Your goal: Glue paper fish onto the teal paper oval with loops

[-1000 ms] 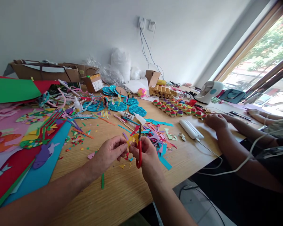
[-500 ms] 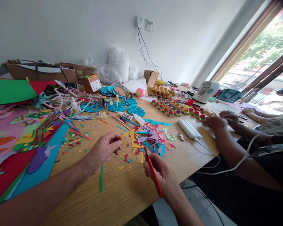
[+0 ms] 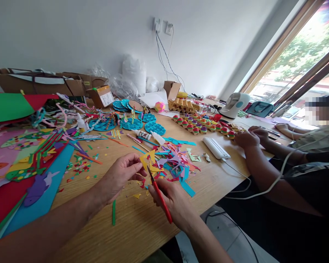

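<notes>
Over the worktop (image 3: pixel 134 233), our left hand (image 3: pixel 123 172) pinches a yellow cut-out (image 3: pixel 146 159), and our right hand (image 3: pixel 173 200) grips red-handled scissors (image 3: pixel 162 203). Their blades point up towards the cut-out, though we can't quite tell whether they touch it. Beyond our hands lies a heap of coloured scraps (image 3: pixel 178 161); a green strip (image 3: pixel 113 213) rests nearer us, below our left wrist.
</notes>
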`<state>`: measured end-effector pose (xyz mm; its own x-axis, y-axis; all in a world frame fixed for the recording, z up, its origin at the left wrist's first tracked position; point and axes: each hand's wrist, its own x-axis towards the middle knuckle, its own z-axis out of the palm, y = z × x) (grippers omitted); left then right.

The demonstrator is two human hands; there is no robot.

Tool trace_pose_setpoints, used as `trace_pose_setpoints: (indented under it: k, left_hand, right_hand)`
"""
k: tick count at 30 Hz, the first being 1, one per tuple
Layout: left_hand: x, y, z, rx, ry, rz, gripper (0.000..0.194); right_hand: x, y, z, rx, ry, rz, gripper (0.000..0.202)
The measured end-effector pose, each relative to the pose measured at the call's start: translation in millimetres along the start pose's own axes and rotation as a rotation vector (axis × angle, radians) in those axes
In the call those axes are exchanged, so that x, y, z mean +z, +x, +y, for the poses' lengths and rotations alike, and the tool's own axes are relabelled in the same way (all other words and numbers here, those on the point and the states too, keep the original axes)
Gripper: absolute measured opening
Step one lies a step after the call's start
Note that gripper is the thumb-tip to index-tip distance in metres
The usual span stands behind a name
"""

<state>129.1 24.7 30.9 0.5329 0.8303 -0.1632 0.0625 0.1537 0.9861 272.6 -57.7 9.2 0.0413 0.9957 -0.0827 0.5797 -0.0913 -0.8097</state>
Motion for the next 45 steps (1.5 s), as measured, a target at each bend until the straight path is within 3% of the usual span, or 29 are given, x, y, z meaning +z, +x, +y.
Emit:
trace_pose_setpoints:
  k: [28, 36, 45]
  left_hand:
    - [0.6, 11.5, -18.7, 0.03, -0.251, -0.104, 0.012]
    - [-1.1, 11.9, -18.4, 0.014, -0.224, -0.11, 0.014]
    - [-0.2, 7.0, -16.6, -0.022, -0.181, -0.225, 0.016]
  right_hand:
    - [6.0, 9.6, 9.7, -0.008, 0.064, 0.065, 0.036]
    - [6.3, 10.1, 13.2, -0.015, 0.067, 0.071, 0.037]
    - [5.2, 8.4, 10.1, -0.023, 0.074, 0.027, 0.035]
